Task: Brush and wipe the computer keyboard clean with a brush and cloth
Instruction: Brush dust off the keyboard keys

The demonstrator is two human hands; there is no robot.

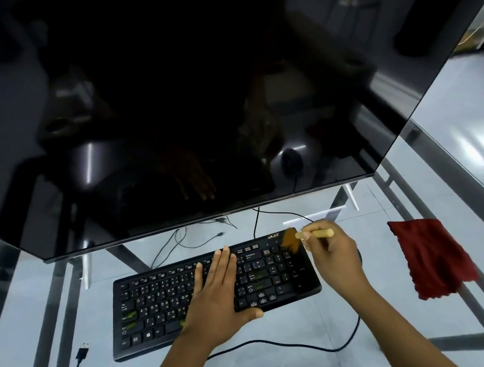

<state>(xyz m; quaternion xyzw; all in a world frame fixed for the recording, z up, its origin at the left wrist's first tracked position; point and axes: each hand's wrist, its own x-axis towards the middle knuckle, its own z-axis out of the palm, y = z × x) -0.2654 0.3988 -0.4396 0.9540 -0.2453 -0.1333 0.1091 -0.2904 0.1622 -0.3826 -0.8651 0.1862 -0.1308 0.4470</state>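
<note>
Keyboard: flat black plastic computer keyboard (164, 301) is lying on the glass table (461, 125), "acer" printed at its far right corner.
Left hand (219, 293): resting flat on the keys, fingers extended.
Right hand (335, 259): gripping a wooden-handled, brown-bristled brush (302, 236) over the numpad corner.
Cloth: dark red cloth (431, 258) is lying right of the keyboard.

A black keyboard (164, 301) lies flat on the glass desk, a brown-bristled, pale-handled brush (302, 237) touching its far right corner, and a crumpled red cloth (430, 255) rests well to its right.
</note>
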